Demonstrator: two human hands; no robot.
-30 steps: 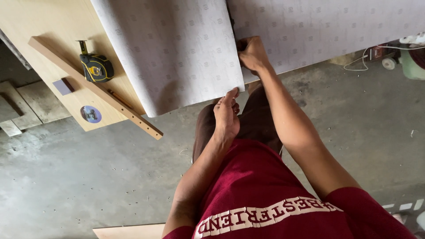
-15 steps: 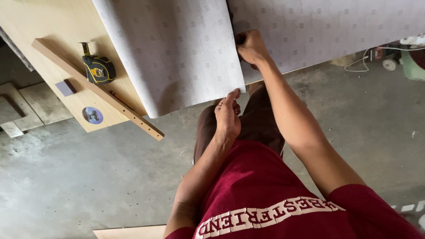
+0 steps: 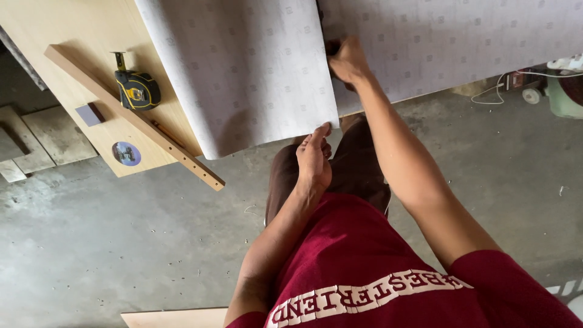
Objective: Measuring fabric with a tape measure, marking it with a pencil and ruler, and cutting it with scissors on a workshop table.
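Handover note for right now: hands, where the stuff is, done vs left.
Left hand: fingertips pinch the near corner of the left grey patterned sheet where it overhangs the board.
Right hand: closed at the gap between the left sheet and the right sheet; what it grips is hidden.
Tape measure and wooden strip lie on the wooden board.
Done: the sheet is split along the gap.
Left: cannot tell.

The top edge of the frame cut off the grey sheets (image 3: 243,67) and the worktop (image 3: 79,30). What the right hand (image 3: 347,59) gripped stayed hidden inside its fingers. A pale green machine (image 3: 568,88) at the right edge was only partly visible.
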